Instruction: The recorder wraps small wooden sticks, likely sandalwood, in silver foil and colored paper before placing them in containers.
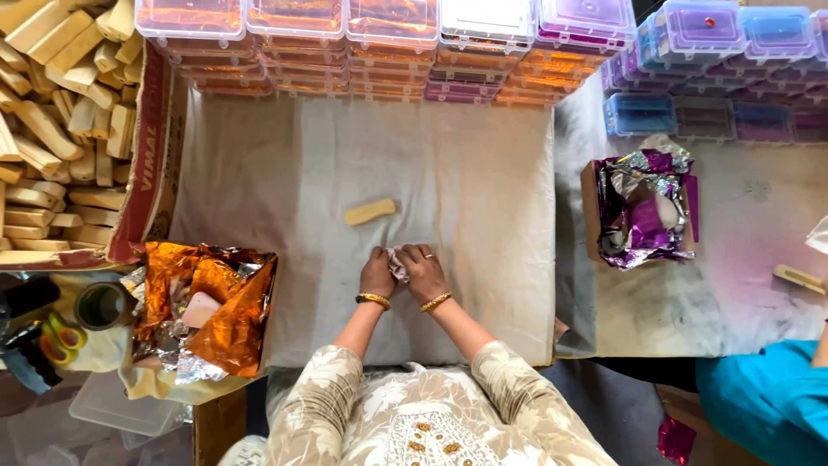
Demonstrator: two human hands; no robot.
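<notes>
My left hand (377, 274) and my right hand (424, 270) meet over the middle of a white cloth (285, 173) spread on the table. Both pinch a small crumpled piece of pale pinkish foil or cloth (398, 264) between their fingers. A gold bangle sits on each wrist. A tan wooden stick-like piece (370, 211) lies alone on the cloth just beyond my left hand, untouched.
A box of orange foil sheets (207, 311) stands at my left. A carton of wooden pieces (60, 121) fills the far left. Stacked clear plastic boxes (388, 43) line the back. A box of purple foil (645, 207) sits right, near another person's blue sleeve (768, 397).
</notes>
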